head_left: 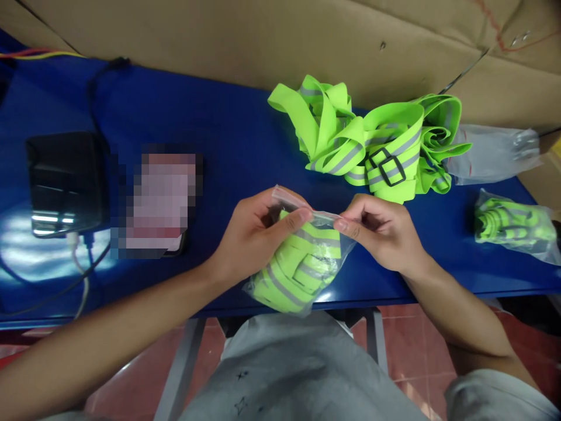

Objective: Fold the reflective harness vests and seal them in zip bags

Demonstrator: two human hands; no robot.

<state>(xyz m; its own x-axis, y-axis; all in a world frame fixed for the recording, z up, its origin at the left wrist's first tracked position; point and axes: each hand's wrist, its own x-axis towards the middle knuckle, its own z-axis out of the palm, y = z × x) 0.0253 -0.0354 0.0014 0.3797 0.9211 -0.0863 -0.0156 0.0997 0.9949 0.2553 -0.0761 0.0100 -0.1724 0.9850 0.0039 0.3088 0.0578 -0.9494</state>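
A clear zip bag with a folded neon-green strap with grey stripes inside hangs at the table's front edge. My left hand pinches the left part of the bag's top strip between thumb and fingers. On the right end of that strip, my right hand closes its thumb and fingers. Behind my hands lies a loose heap of neon-green reflective straps with black buckles.
On the blue table, a black box with cables and a blurred phone lie left. Clear bags and a packed strap bag lie right. Cardboard stands along the back.
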